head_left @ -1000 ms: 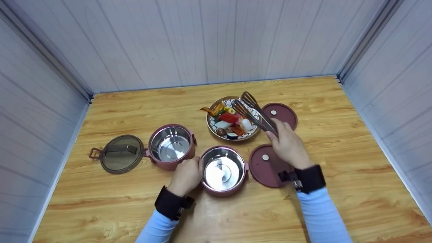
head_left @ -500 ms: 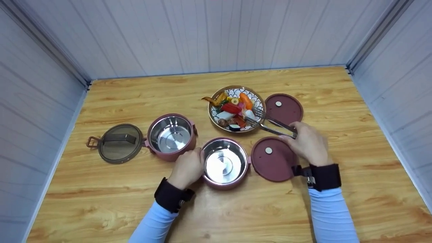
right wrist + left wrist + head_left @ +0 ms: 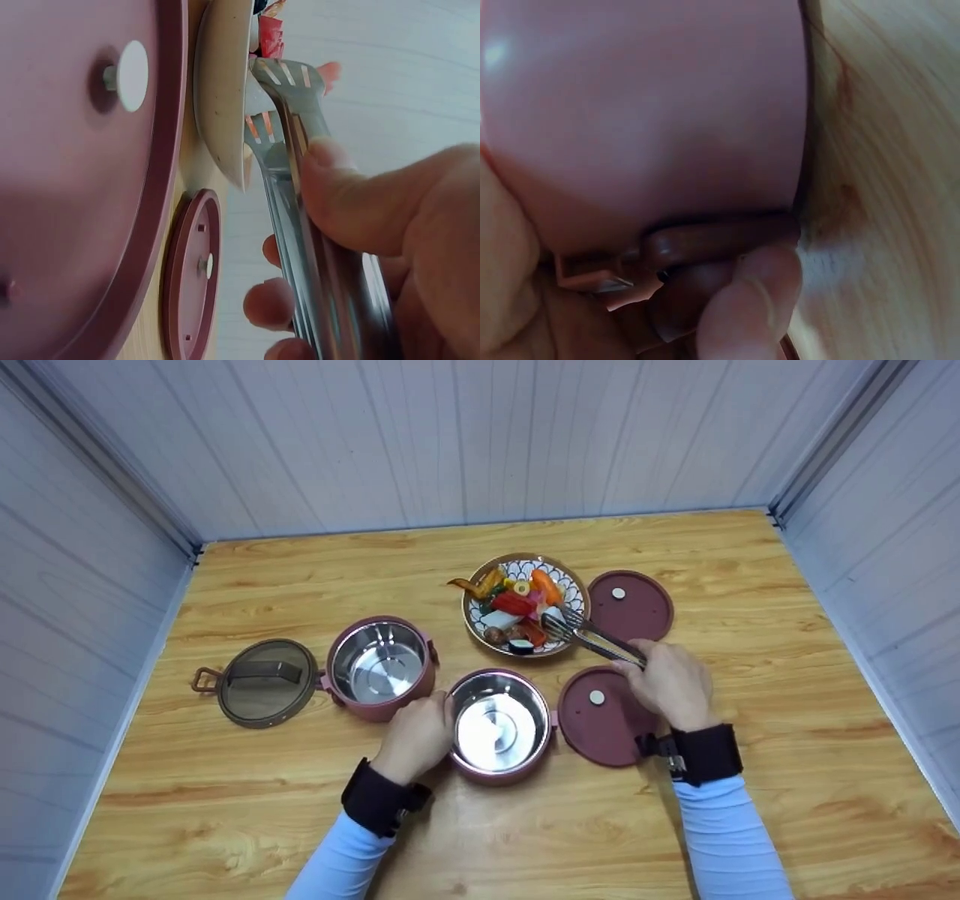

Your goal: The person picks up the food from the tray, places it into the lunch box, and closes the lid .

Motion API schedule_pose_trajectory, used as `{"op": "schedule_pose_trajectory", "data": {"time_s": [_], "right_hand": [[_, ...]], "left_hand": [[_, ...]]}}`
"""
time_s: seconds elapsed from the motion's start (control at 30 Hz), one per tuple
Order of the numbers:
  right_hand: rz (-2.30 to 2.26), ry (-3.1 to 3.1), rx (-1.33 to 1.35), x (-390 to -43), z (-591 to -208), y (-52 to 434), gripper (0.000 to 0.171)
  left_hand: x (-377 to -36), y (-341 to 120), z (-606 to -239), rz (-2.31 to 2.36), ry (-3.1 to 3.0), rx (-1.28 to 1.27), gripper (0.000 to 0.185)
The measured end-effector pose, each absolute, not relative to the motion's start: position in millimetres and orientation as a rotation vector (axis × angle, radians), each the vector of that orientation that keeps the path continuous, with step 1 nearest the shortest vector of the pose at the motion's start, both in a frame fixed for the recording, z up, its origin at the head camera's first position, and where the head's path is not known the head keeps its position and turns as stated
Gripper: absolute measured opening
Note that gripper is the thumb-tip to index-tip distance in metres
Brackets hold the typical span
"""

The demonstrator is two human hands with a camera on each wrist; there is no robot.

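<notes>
Head view: your right hand (image 3: pixel 670 684) grips the tongs (image 3: pixel 592 635), fingers and thumb curled round their handle end, and the slotted tips reach over the near right rim of the plate (image 3: pixel 580 607), among the food (image 3: pixel 517 611). The arms of the tongs lie close together; whether they pinch a piece you cannot tell from here. Your hand hangs above the nearer lid (image 3: pixel 604 716), which lies flat on the table (image 3: pixel 225 810) just right of the near pot (image 3: pixel 499 729). The second lid (image 3: pixel 631 605) lies just beside the plate on its right.

Your left hand (image 3: pixel 415 737) holds the near pot on its left side, fingers curled against the pink wall. The pot stands upright in front of you, with only bare steel showing inside. The far pot (image 3: pixel 379 666) stands just to its left and behind, also showing only steel. Left of that lies the smoky lid with handle (image 3: pixel 262 688).

Left wrist view: your fingers (image 3: pixel 754 300) wrap the brown clasp (image 3: pixel 712 244) at the pot's (image 3: pixel 645 112) wall.

Right wrist view: your thumb (image 3: pixel 352 195) presses the tongs (image 3: pixel 296 150) against your fingers, and the tips sit right at the plate's edge (image 3: pixel 221 97), touching or nearly so, with the lid (image 3: pixel 75 150) close below.
</notes>
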State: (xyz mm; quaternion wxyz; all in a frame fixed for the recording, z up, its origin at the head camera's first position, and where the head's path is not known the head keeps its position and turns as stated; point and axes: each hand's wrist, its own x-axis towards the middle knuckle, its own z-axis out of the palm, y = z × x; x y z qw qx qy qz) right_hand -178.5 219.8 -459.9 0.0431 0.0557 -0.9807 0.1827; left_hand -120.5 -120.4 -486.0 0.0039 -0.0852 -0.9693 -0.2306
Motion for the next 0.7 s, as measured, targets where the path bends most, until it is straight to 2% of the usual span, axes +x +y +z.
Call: {"op": "schedule_pose_trajectory", "data": {"time_s": [0.43, 0.7], "right_hand": [[0.609, -3.045, 0.105, -175, -445, 229, 0.050], [0.648, -3.022, 0.162, -167, -426, 241, 0.053]], "left_hand": [[-116, -124, -484, -0.799, -3.057, -0.244, 0.032], [-120, -133, -477, -1.063, -3.044, -0.208, 0.036]]}}
